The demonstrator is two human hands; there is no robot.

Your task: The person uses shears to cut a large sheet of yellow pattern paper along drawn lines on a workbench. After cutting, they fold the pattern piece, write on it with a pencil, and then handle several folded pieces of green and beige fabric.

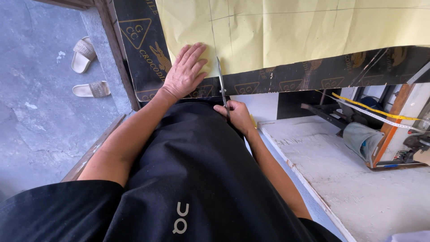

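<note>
Fingers of the left hand (184,71) lie spread and flat, pressing the yellow sheet (286,31) down at its near left corner, with the heel of the hand on the black board (148,54) beneath. Fingers of the right hand (236,115) are curled tight round the handles of the scissors (221,83), at the board's near edge, just off it. Head view, the only one: the blades point away from the body and enter the sheet at its near edge, just beside the left fingertips, close to a faint pencil line running up the sheet. The sheet covers most of the board and stops short of the near edge, leaving a dark strip. Off the board, a yellow tape measure (376,110) hangs to the right above a white panel (358,179); two sandals (87,71) lie on the grey floor (36,125) to the left. Risk, as judged: the blades run very near the holding fingers, so a slip could nick them; a sheet held at one corner only could shift or buckle and pull the cut off the line.
</note>
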